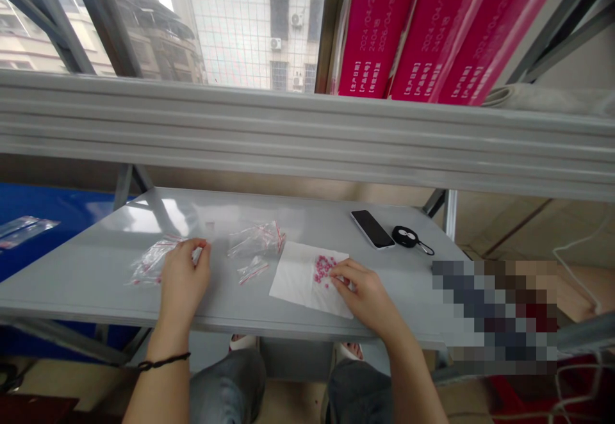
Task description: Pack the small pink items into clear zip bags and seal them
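Observation:
My left hand rests on the grey table, its fingertips pinched at the top edge of a crumpled clear plastic bag with red stripes. My right hand lies at the edge of a white paper sheet, with its fingertips just beside a small heap of pink beads. Whether those fingertips hold a bead is hidden. Between my hands are a larger clear zip bag and a small clear zip bag, both with red stripes.
A black phone and a black key fob lie at the far side of the grey table. A grey shelf beam spans above it. Clear bags lie on a blue surface at left. A pixelated patch covers the right.

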Tool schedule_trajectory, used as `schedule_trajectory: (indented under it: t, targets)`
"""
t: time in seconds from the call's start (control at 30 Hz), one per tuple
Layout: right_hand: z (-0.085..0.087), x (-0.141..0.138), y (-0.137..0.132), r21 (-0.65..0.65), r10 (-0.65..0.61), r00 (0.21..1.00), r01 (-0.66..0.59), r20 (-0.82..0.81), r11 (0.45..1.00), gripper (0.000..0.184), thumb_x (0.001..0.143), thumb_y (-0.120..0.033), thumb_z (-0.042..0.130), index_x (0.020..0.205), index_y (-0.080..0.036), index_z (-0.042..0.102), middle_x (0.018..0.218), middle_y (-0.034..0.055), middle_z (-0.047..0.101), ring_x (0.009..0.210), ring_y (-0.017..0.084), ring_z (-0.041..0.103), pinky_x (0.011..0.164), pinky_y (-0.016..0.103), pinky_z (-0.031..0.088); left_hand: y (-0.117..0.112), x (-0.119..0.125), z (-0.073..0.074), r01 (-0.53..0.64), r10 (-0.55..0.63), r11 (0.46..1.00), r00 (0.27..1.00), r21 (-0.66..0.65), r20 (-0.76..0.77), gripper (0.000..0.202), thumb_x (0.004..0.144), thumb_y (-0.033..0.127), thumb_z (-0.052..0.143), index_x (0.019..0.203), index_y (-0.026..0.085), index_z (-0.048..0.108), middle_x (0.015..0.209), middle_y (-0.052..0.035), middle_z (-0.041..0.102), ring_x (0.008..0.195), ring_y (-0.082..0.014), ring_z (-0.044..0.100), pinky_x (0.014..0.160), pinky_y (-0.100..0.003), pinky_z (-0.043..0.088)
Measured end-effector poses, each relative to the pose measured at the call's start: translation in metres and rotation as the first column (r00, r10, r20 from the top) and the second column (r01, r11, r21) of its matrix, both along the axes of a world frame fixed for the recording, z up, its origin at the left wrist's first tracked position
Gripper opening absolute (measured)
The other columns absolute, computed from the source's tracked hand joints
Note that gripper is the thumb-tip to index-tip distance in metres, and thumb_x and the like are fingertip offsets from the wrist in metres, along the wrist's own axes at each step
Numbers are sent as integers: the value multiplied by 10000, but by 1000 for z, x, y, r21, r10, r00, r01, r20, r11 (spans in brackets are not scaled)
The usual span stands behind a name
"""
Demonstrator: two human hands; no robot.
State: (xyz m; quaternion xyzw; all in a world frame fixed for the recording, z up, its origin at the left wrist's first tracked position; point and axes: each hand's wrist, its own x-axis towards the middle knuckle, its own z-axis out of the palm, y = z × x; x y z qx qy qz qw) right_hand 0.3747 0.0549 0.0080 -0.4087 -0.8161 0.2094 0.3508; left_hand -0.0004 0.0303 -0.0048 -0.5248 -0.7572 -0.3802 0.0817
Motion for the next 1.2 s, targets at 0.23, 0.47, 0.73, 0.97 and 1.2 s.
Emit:
schedule_trajectory:
  t: [0.23,0.47,0.73,0.97,1.2]
  targets:
    - [10,-3,-5,63,-30,983,42,-179,997,144,972,-201,573,1007,-228,711,923,49,699,804,187,630,693,277,476,-19,63,32,586,-638,766,648,264,416,160,967,372,583,951,218,624,1057,-48,677,1021,-207,621,927,-315,458]
    - [13,-7,-10,16,-58,933,68,-354,998,143,986,-282,596,1068,-249,709,949,48,691,820,186,614,726,295,476,-22,123,33,837,-765,504,315,216,562,152,994,337,567,936,210,627,978,-34,669,952,-184,612,867,-293,452]
    - [27,-11,-19,-55,92,918,-122,-386,991,215,1012,-298,555,1150,-281,719,1160,75,688,1121,231,618,977,373,484,-18,122,30,852,-727,496,301,169,617,159,987,349,574,926,211,624,915,-14,636,894,-174,578,818,-277,429]
    - [25,-25,-17,-31,117,912,-140,-393,990,102,950,-264,658,1031,-249,717,992,57,684,902,194,626,804,319,505,-20,121,28,839,-716,516,311,174,626,173,984,361,573,909,209,608,881,-9,618,861,-171,569,781,-272,423]
    - [23,-33,-21,-11,93,911,-106,-403,994,60,910,-213,691,964,-234,675,865,13,622,784,164,564,739,289,464,-19,120,30,815,-722,555,370,170,585,186,993,371,558,914,211,610,898,-13,639,881,-177,578,810,-285,428]
